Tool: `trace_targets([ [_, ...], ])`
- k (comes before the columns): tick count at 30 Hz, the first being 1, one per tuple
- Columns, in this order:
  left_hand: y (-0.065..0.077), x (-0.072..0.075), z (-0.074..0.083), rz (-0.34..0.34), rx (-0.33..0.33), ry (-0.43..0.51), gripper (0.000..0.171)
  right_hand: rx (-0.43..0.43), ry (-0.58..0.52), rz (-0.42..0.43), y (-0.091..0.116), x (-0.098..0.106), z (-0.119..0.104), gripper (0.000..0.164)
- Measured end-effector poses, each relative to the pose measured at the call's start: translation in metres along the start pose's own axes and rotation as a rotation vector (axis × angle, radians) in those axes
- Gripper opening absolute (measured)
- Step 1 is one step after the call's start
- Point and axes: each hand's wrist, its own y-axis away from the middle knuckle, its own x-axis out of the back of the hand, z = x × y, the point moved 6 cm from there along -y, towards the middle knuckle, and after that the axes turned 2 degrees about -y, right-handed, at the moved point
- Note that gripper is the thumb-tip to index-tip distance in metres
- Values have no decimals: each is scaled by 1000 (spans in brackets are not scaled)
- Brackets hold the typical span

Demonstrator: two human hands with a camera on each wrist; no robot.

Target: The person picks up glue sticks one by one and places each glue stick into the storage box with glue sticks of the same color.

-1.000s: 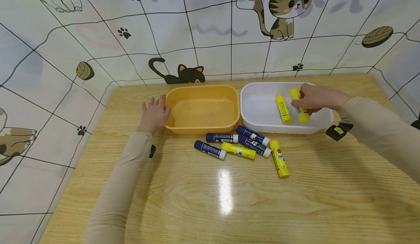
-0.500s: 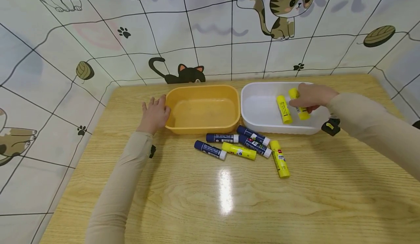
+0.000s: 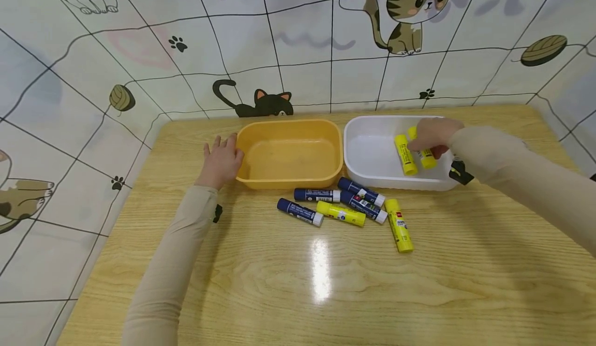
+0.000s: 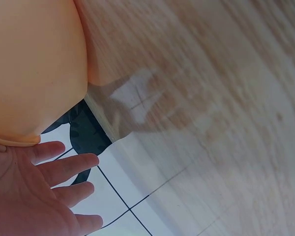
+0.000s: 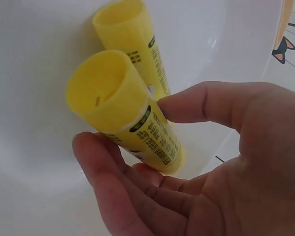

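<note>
My right hand [image 3: 434, 135] is over the right part of a white plastic basin [image 3: 365, 149]. Its thumb and fingers pinch a yellow glue stick [image 5: 146, 130], whose hollow end faces the camera in the right wrist view. A second yellow glue stick [image 3: 406, 154] lies in the same basin, close alongside the held one. At the left end of a yellow-orange plastic basin [image 3: 289, 154], my left hand [image 3: 219, 162] rests on the rim. Its fingers are extended and spread in the left wrist view, while the thumb is hidden there.
In front of the basins lie several navy glue sticks with white ends [image 3: 300, 212], plus a yellow glue stick [image 3: 341, 214] among them. Another yellow one [image 3: 399, 226] lies to their right. A cat-print sheet [image 3: 307, 41] stands behind the wooden table [image 3: 261, 279].
The right hand has shifted slightly left with its glue stick, bringing it closer to the other stick in the white basin. My left hand stays at the yellow-orange basin's rim.
</note>
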Motion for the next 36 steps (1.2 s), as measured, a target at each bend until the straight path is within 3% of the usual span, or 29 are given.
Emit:
trace_targets([
  [23, 0, 3, 4, -2, -4, -2, 54, -52, -108, -166, -13, -8, 6, 33],
  [36, 1, 2, 2, -11, 10, -1, 54, -17, -153, -135, -3, -3, 1, 30],
])
